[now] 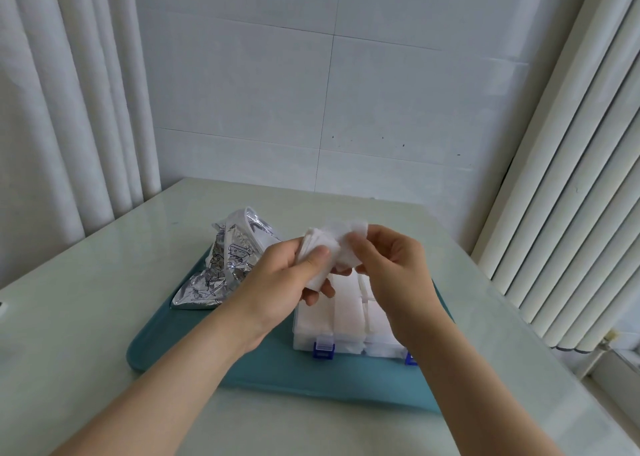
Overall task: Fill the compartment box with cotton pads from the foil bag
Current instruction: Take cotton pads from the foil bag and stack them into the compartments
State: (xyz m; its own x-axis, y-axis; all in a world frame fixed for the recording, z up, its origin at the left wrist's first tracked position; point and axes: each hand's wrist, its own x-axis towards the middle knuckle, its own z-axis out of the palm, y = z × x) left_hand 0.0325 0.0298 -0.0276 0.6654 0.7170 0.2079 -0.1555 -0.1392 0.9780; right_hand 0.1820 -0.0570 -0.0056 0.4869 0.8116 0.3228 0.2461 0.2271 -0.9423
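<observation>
My left hand (287, 275) grips a small stack of white cotton pads (332, 248), thumb on top. From the right, my right hand (391, 268) pinches the upper edge of the same stack. Both hands hover just above the clear compartment box (346, 320), whose visible compartments hold white pads; two blue latches show on its near side. The crumpled silver foil bag (225, 265) lies open to the left of the box, partly behind my left hand. My hands hide the far part of the box.
Box and bag rest on a teal tray (277, 372) on a pale glossy table (104, 317). A tiled wall stands behind, white curtains hang at the left, and a white ribbed radiator (571, 213) lines the right side.
</observation>
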